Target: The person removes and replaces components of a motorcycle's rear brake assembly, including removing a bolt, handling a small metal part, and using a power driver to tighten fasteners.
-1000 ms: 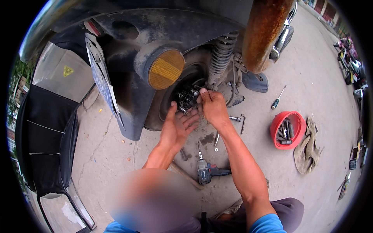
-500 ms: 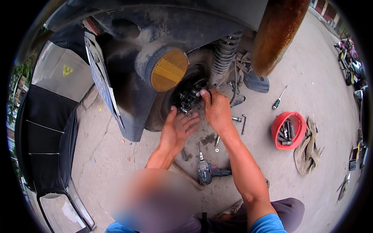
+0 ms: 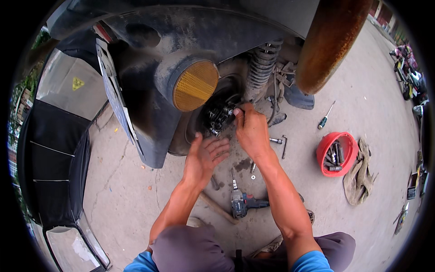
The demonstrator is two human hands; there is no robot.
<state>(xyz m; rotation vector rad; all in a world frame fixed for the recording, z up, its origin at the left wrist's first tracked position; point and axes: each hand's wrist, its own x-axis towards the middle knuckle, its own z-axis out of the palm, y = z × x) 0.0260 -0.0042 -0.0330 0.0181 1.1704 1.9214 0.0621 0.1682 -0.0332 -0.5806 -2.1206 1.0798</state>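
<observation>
A dark, greasy wheel-hub assembly (image 3: 218,117) with small bolts and springs sits low behind the round amber reflector (image 3: 195,86) of a dusty vehicle. My right hand (image 3: 253,131) is closed at the assembly's right side, thumb and fingertips pinching a small part that I cannot make out. Just below the hub, my left hand (image 3: 202,156) is held up with its fingers spread, holding nothing. On the ground below, between my forearms, lies a cordless power drill (image 3: 240,202) with a long socket bit. A coil-spring shock absorber (image 3: 263,65) stands right of the hub.
A red bowl-shaped container (image 3: 324,156) of sockets stands on the right, beside a dirty cloth glove (image 3: 360,177). A screwdriver (image 3: 323,121), an L-shaped wrench (image 3: 284,147), a washer (image 3: 253,177) and a wooden handle (image 3: 217,207) lie on concrete. A rusty tube (image 3: 333,45) overhangs at upper right.
My left hand has drawn slightly down and left, away from the hub, with its fingers still spread. My right hand stays pinched at the hub's right side.
</observation>
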